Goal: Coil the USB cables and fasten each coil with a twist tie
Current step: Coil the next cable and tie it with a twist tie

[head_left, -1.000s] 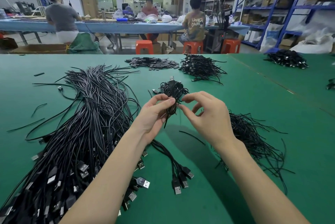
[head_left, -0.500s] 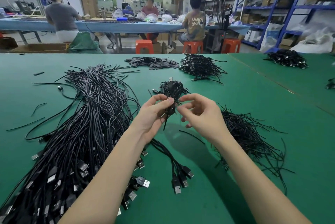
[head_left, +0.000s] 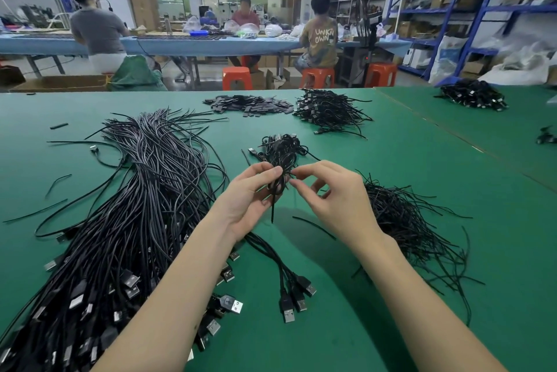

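My left hand [head_left: 247, 199] grips a small coil of black USB cable [head_left: 278, 183] between thumb and fingers, above the green table [head_left: 422, 175]. My right hand [head_left: 334, 193] pinches a thin black twist tie [head_left: 291, 175] at the coil's middle with thumb and forefinger. One end of the tie hangs down below the coil. A large bundle of uncoiled black USB cables [head_left: 126, 221] lies to the left, plugs toward me. A heap of loose twist ties [head_left: 407, 221] lies to the right. A small pile of tied coils [head_left: 281, 145] sits just behind my hands.
Three loose USB plugs [head_left: 294, 299] lie in front between my arms. Farther back are a pile of flat black pieces [head_left: 250, 104] and more cable piles [head_left: 328, 112] [head_left: 473, 97]. People sit at a blue table beyond, with orange stools [head_left: 236, 77] and blue shelving [head_left: 458, 9].
My right hand has moved left and closed in on the coil, its thumb and forefinger now pinching the tie at the coil. The left hand has stayed put.
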A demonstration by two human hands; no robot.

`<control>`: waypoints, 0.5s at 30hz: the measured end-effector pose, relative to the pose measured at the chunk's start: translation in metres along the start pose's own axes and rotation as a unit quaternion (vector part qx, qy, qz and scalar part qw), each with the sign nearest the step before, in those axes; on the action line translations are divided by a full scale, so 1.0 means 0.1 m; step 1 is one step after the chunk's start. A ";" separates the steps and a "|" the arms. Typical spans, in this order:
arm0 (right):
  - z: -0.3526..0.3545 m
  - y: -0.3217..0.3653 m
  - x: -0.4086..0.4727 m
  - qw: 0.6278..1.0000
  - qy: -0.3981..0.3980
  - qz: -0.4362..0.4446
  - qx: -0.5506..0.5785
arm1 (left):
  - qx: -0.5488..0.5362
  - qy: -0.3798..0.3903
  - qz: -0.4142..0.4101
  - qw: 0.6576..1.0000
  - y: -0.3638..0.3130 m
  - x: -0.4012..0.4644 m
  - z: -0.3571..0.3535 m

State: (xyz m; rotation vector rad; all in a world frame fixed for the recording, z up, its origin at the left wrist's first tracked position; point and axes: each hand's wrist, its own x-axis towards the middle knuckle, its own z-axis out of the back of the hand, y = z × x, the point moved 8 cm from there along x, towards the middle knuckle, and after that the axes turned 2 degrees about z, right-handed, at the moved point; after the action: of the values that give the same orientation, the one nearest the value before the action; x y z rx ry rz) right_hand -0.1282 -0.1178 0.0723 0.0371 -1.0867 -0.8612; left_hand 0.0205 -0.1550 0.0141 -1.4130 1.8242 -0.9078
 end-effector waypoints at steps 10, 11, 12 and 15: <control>-0.65 -0.26 -0.37 0.606 0.027 -0.530 0.592 | 0.091 0.008 -0.099 0.991 -0.10 -0.03 -0.06; -0.73 -0.18 -0.43 0.483 0.029 -0.573 0.662 | 0.126 -0.008 -0.126 0.984 -0.12 -0.04 -0.06; -0.77 -0.13 -0.45 0.420 0.028 -0.589 0.690 | 0.167 -0.026 -0.153 0.974 -0.15 -0.05 -0.06; -0.77 -0.21 -0.46 0.481 0.027 -0.583 0.654 | 0.237 -0.059 -0.205 0.948 -0.20 -0.07 -0.07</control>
State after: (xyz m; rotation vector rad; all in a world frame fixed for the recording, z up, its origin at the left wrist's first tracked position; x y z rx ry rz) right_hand -0.0890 -0.1317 -0.0095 2.3497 -1.3583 -0.8983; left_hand 0.0270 -0.1508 0.0351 -1.5057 1.1308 -1.3321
